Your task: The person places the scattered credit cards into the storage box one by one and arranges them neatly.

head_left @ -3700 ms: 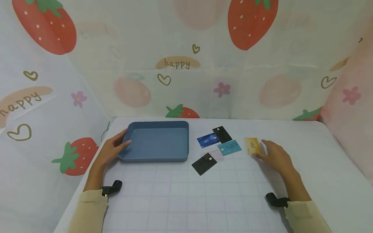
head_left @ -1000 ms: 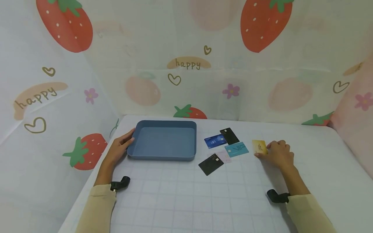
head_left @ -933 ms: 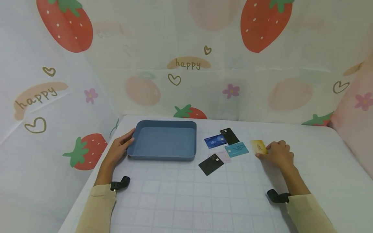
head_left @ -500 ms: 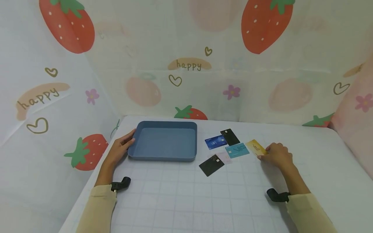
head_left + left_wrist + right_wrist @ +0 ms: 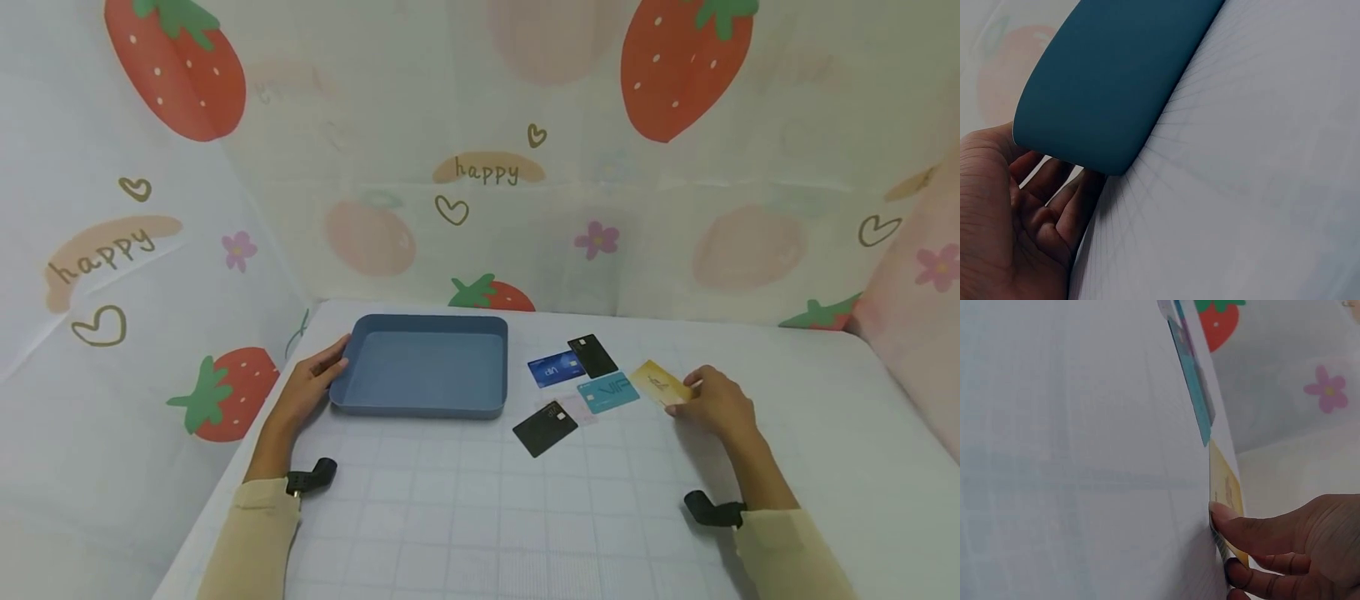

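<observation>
My right hand (image 5: 716, 407) pinches the near right end of a gold card (image 5: 658, 383) between thumb and fingers. In the right wrist view the thumb presses on the card's (image 5: 1227, 487) face, with fingertips behind it. The card's far end lies beside the teal VIP card (image 5: 607, 392). At the far left, my left hand (image 5: 307, 387) rests against the left side of a blue tray (image 5: 420, 412). Its thumb touches the tray's (image 5: 1104, 81) rim near the front corner, and its fingers lie along the outer wall, partly hidden.
Between tray and right hand lie a blue card (image 5: 553, 369), a black card (image 5: 594, 356) overlapping it, a pale pink card (image 5: 581, 408), and another black card (image 5: 545, 429) partly covering the pink one. A patterned cloth (image 5: 637, 192) hangs behind the white table (image 5: 480, 517).
My right hand has closed its fingers on the gold card and turned it so its far end points left, nearer the teal card. My left hand stays at the tray; the view has shifted slightly.
</observation>
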A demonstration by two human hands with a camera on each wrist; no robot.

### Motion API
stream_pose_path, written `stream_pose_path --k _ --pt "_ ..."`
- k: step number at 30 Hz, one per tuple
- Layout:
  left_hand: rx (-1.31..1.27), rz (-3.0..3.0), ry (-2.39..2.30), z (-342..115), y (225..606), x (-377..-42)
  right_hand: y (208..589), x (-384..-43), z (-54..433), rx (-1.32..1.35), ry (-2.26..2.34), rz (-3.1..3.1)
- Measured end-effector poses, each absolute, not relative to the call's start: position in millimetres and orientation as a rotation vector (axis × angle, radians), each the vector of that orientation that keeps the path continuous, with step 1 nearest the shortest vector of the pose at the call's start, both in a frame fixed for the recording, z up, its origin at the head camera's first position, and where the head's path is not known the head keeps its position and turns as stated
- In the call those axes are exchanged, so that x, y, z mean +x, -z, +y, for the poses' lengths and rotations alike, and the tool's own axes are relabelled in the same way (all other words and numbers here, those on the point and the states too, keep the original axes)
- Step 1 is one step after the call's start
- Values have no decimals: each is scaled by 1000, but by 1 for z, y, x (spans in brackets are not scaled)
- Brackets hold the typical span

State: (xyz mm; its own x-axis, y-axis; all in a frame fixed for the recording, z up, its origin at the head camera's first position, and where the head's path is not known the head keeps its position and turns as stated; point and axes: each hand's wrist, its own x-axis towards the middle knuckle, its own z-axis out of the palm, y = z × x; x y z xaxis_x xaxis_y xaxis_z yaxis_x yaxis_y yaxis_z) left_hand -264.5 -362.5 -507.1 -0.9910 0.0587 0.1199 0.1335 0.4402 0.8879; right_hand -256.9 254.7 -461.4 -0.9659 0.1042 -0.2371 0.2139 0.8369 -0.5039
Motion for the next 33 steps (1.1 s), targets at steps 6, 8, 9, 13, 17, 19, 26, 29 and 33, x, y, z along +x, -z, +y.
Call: stream_pose_path --k 6,8,9,13,17,19,26,29,33 --pt "-153 -2620 1584 -364 510 -267 464 -256 256 243 853 2826" --pt "-152 -2623 1573 -364 511 -267 465 -255 257 237 860 2828" --pt "-150 -2626 1566 -364 512 -267 465 -255 257 233 863 2828" --pt "-164 -2624 1570 -365 513 -267 465 -253 258 224 896 2825" --pt "-189 -2589 1618 -365 514 -267 464 -252 260 218 940 2827" --pt "-203 -2569 1642 -365 514 -268 464 -252 261 217 963 2834" --pt "-207 -2563 1657 -365 516 -271 464 -251 264 177 1013 2912" --pt "-197 -2576 1642 -365 516 -271 463 -252 265 155 1042 2933" --pt "-157 -2601 1617 -365 515 -269 461 -252 266 133 1084 2947"
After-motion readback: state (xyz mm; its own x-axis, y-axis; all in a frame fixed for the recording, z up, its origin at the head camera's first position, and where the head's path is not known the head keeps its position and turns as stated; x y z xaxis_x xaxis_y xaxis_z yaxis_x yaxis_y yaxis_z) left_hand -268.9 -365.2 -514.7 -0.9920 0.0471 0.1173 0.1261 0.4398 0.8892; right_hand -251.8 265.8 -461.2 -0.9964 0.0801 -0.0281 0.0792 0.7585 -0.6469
